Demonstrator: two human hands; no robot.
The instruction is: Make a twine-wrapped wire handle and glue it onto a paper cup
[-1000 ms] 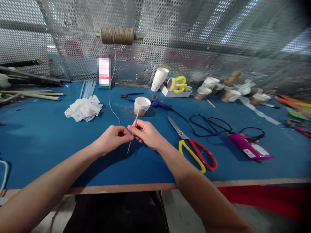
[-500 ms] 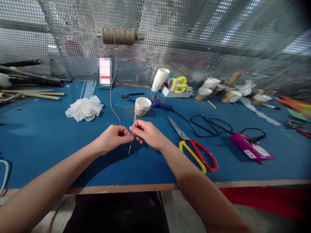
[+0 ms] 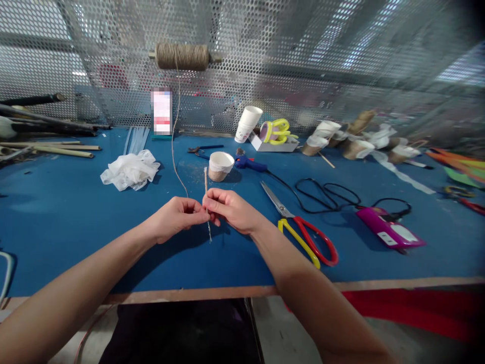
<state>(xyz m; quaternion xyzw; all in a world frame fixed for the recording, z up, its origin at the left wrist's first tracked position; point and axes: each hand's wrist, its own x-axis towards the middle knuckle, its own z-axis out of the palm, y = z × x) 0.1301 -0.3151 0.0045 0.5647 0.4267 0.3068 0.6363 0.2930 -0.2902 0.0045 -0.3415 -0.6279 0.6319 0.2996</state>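
My right hand (image 3: 226, 208) pinches a thin stick-like piece wrapped in twine (image 3: 206, 181), which stands nearly upright with a thin frayed or wiry end below the fingers. Close against it, my left hand (image 3: 177, 218) is closed, thumb and forefinger on the twine (image 3: 173, 151) beside the stick. That strand runs down from a spool of brown twine (image 3: 182, 56) hung on the mesh. Just behind the hands stands a paper cup (image 3: 219, 174) with a brown-wrapped lower part and a white band.
Scissors (image 3: 291, 217) with red and yellow handles lie right of my hands. Behind them are a blue glue gun (image 3: 250, 163), its black cord and pliers (image 3: 200, 150). Crumpled white fabric (image 3: 132, 171) lies left. A purple device (image 3: 388, 230) and several wrapped cups are at the right.
The top of the twine-wrapped stick has swung left, away from the cup, and its lower end has shifted right. My hands stay together in nearly the same place.
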